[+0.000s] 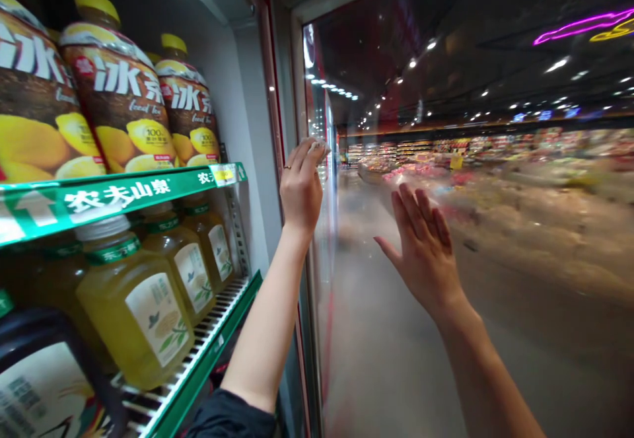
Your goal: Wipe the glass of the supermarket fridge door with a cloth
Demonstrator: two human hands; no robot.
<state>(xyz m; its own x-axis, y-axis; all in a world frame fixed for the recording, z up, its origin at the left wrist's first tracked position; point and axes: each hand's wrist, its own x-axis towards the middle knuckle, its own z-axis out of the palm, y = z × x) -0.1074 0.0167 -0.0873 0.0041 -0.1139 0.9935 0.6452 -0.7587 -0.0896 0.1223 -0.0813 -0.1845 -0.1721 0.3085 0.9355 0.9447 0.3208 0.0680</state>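
My left hand (302,190) is raised at the inner edge of a glass cooler door (310,306). Its fingers are closed round a small crumpled white wipe (319,152), which pokes out past the fingertips close to the glass. A ring shows on one finger. To the right, my right hand (428,253) is lifted with its fingers stretched out and its thumb apart, holding nothing. Whether its palm touches the pane, and from which side, I cannot tell.
Large iced tea bottles (119,94) stand on the upper shelf at left, above a green label strip (119,193). Yellow-green tea bottles (143,312) and a dark bottle (44,372) occupy the wire rack (198,332) below. A blurred shop floor (366,332) and stocked displays show through the glass.
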